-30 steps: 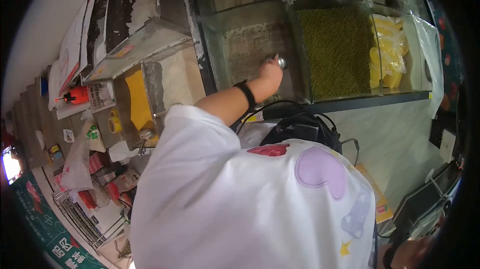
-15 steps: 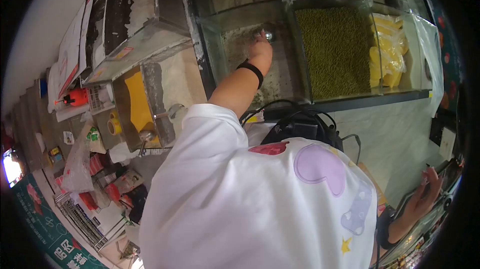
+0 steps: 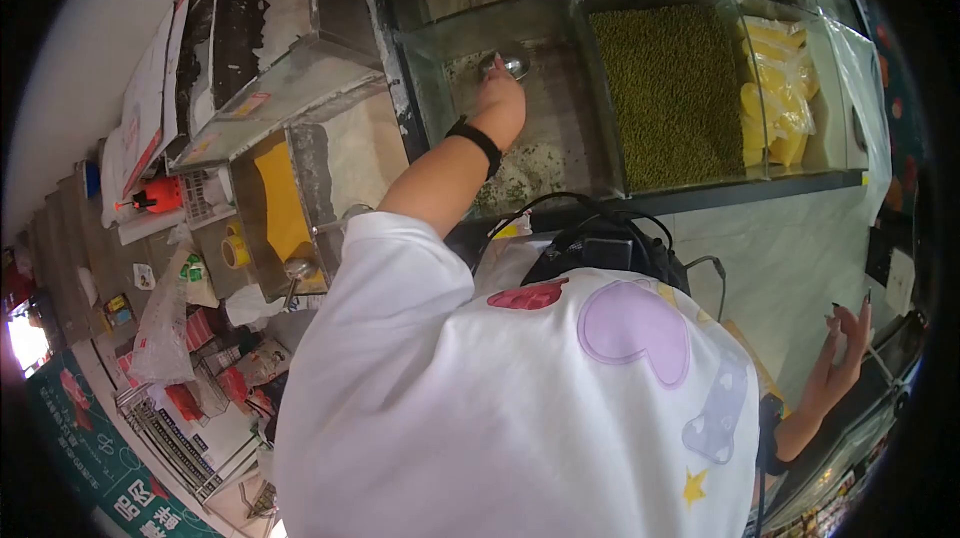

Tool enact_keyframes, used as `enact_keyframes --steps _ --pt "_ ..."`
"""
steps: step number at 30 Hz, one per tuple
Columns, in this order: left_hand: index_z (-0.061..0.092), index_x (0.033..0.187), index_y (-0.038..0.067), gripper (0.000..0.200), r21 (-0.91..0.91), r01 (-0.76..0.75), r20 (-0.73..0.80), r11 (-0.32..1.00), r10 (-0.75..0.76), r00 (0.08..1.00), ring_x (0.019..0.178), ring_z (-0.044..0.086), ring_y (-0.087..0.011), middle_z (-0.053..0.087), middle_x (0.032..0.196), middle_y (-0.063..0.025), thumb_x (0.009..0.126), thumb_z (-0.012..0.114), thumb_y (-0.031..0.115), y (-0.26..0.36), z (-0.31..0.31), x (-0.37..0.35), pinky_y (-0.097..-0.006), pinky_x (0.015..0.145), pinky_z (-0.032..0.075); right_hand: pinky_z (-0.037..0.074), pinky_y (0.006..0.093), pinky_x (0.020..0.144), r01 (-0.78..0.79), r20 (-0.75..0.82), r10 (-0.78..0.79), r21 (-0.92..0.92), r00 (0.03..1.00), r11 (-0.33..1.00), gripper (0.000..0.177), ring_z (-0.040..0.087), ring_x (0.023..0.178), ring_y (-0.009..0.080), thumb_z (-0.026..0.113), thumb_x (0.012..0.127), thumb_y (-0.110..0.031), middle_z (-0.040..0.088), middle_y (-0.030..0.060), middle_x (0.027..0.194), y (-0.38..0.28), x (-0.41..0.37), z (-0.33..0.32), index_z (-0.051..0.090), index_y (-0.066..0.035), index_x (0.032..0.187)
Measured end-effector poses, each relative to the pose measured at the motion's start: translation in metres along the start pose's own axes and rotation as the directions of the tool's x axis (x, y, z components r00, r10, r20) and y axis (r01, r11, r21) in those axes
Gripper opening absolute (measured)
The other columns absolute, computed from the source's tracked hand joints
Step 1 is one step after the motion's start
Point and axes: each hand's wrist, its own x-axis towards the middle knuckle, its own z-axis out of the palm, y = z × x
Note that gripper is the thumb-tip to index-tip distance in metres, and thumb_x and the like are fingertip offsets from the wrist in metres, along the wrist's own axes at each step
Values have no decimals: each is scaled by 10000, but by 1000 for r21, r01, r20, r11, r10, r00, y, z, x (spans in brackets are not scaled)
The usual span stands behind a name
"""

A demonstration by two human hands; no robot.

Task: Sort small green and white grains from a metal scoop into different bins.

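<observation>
My left hand (image 3: pixel 501 101), with a black band on its wrist, reaches down into a glass-walled bin (image 3: pixel 575 163). Its fingers are closed on a shiny metal scoop (image 3: pixel 517 65), whose handle is mostly hidden by the hand. Pale and greenish grains (image 3: pixel 525 173) lie thinly scattered over the bin's brownish bottom. Away to the right, my right hand (image 3: pixel 846 350) is held up with its fingers stretched apart and nothing in them.
Green beans (image 3: pixel 670 98) fill the bin to the right, followed by yellow bags (image 3: pixel 780 93). Leftward stand bins of white powder (image 3: pixel 365 153) and yellow grain (image 3: pixel 282 200), with another metal scoop (image 3: pixel 298 268). A black bag (image 3: pixel 600 250) hangs at my waist.
My left hand and the scoop have shifted a little to the left within the bin; more of the scoop's bowl shows. My right hand has moved up and to the left.
</observation>
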Motion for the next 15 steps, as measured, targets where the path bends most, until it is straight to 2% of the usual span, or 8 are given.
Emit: enact_keyframes --steps 2,4,6,8,10,11,12,15 --pt "134 1432 -24 737 88 2 139 996 -14 990 973 598 -255 506 1210 -189 819 535 63 2 3 11 -374 678 521 479 306 808 7 22 -6 -44 1000 999 462 594 895 181 441 892 58 604 138 1040 -1 0 -2 404 -25 1345" --pt "159 1437 4 688 -235 97 24 967 -94 995 1100 512 -255 529 1183 -132 850 503 108 2 24 19 -319 773 472 491 317 802 9 42 -6 -89 999 996 461 598 903 190 433 896 52 604 148 1043 0 -2 -3 397 -21 1349" --pt "169 1451 66 743 105 49 68 993 -57 996 1165 461 -264 512 1225 -110 827 562 156 10 23 6 -319 778 462 486 308 789 -5 25 7 -57 1000 998 455 595 873 183 439 900 39 608 145 1031 0 -4 -3 403 -28 1349" --pt "194 1454 122 752 807 -396 366 438 157 917 1227 408 -264 511 1237 -94 820 590 198 14 17 -14 -302 775 467 484 305 785 -16 30 17 -20 999 1000 451 594 865 179 442 903 30 609 144 1027 0 -3 -2 405 -33 1348" --pt "171 1457 129 715 632 -257 253 731 119 960 1199 454 -284 496 1271 -105 851 550 160 23 24 -51 -319 771 492 483 302 780 -26 28 26 22 999 999 446 593 856 176 445 907 21 611 143 1023 2 -4 1 408 -37 1348" --pt "138 1460 128 696 -132 131 342 983 -79 936 1122 531 -281 462 1312 -153 871 507 117 23 26 -54 -359 794 508 483 303 781 -44 29 44 6 999 999 443 593 857 172 447 909 13 611 142 1016 7 -6 5 412 -42 1347" --pt "115 1459 105 687 -325 131 277 937 -38 960 1026 595 -256 475 1295 -158 876 478 82 18 32 -73 -383 802 518 483 303 783 -62 30 63 -13 998 998 439 594 857 168 449 912 5 612 141 1009 10 -8 7 416 -47 1347" --pt "118 1444 27 706 -205 88 374 975 -5 927 1031 594 -236 510 1230 -165 854 503 71 1 13 -86 -331 764 528 486 305 780 -67 53 68 -23 996 997 431 595 850 164 445 915 3 614 135 996 10 -5 18 427 -52 1342"
